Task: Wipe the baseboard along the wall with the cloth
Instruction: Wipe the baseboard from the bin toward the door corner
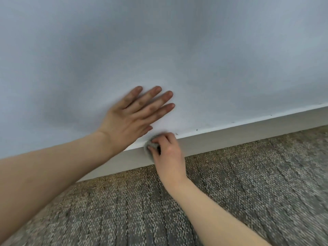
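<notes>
A pale grey baseboard runs along the foot of the wall, slanting up to the right. My right hand grips a small bunched grey cloth and holds it against the baseboard's face, just below its top edge. Most of the cloth is hidden under my fingers. My left hand lies flat on the wall just above, fingers straight and spread, thumb close to the cloth. A few dark specks sit on the baseboard's top edge to the right of the cloth.
The light blue-grey wall fills the upper half of the view. Speckled brown-grey carpet covers the floor up to the baseboard. Nothing else stands nearby.
</notes>
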